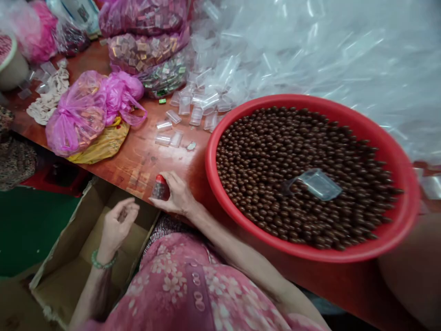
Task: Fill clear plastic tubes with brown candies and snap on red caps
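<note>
My right hand [176,194] rests at the near edge of the wooden table [138,158]. It is closed round a small clear vial with a red cap [159,187], which stands upright and looks filled with dark beads. My left hand [117,224] hovers over an open cardboard box [62,271] below the table edge. Its fingers are curled toward the thumb, and I cannot make out anything in them. A green bead bracelet [100,263] circles that wrist. Right of my right hand sits a big red basin [396,161] full of brown beads [275,151].
A small clear plastic bag [319,184] lies on the beads. Several empty clear vials [193,110] lie scattered on the table. Pink plastic bags [89,110], a yellow bag [103,145] and bags of small packets [148,50] fill the far left. Clear plastic sheeting [327,46] covers the back.
</note>
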A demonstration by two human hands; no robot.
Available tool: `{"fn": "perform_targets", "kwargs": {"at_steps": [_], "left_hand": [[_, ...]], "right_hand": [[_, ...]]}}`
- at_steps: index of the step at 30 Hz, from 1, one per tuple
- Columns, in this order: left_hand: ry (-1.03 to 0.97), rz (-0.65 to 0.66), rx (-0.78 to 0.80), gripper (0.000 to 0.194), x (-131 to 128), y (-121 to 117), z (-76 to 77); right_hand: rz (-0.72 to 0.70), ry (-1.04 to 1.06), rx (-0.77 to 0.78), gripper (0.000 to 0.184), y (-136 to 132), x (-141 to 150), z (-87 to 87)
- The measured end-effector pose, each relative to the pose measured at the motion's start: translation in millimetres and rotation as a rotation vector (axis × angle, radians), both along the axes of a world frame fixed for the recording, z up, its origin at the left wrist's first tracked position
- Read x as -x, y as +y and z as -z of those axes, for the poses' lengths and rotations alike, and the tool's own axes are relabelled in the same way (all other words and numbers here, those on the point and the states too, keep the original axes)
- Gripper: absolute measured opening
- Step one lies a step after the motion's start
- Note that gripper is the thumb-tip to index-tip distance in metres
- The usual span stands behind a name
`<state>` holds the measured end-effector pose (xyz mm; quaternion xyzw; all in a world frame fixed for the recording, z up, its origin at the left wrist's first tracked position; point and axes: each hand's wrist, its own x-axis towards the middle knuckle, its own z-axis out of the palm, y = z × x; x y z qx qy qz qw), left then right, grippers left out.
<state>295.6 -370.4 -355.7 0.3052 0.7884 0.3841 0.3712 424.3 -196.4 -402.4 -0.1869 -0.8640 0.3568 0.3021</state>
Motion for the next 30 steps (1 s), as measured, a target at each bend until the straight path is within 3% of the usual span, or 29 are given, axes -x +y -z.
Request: {"fn": "perform_targets", "kwargs": {"at_steps": [2, 5, 7, 11, 16, 20, 23, 26, 28, 30], "left_hand": [[0.007, 0.019, -0.355, 0.086, -7.1, 20.4, -17.8], [-0.014, 0.261, -0.597, 0.099, -28.5, 53.4, -22.9], [-0.003, 0.300, -0.701, 0.088, -45.3, 67.8, -21.2], [0.003, 0.197, -0.835, 0.041, -70.4, 74.9, -24.1], [0.031, 0.177, -0.815, 0.024, -74.7, 74.6, -26.7], [0.091, 0.185, -0.636, 0.023, -49.2, 84.1, -16.5], [0.255, 0.188, -0.447, 0.036, -12.9, 92.6, -4.5], [0.573, 0.206, -0.390, 0.042, 22.3, 99.0, 5.1], [0.803, 0.204, -0.382, 0.044, 34.8, 104.6, 7.1], [0.955, 0.174, -0.425, 0.046, 33.2, 114.0, 4.2]], "right_hand": [[-0.054, 0.146, 0.049, 0.055, -10.9, -4.5, -9.6], [-0.066, 0.241, 0.032, 0.047, -20.5, -14.9, -27.9], [-0.043, 0.256, -0.039, 0.039, -21.3, -24.6, -39.3], [-0.025, 0.238, -0.171, 0.035, -19.5, -44.8, -50.4], [-0.028, 0.293, -0.207, 0.040, -19.8, -50.0, -39.9], [-0.002, 0.230, -0.134, 0.049, -12.2, -24.9, -28.1], [-0.043, -0.047, -0.018, 0.077, -3.5, -2.2, -30.6], [-0.053, -0.273, -0.033, 0.108, -2.0, -2.9, -49.2], [-0.105, -0.337, -0.051, 0.096, -6.9, -22.9, -71.0], [-0.244, -0.323, -0.054, 0.053, -13.3, -54.8, -97.3]]}}
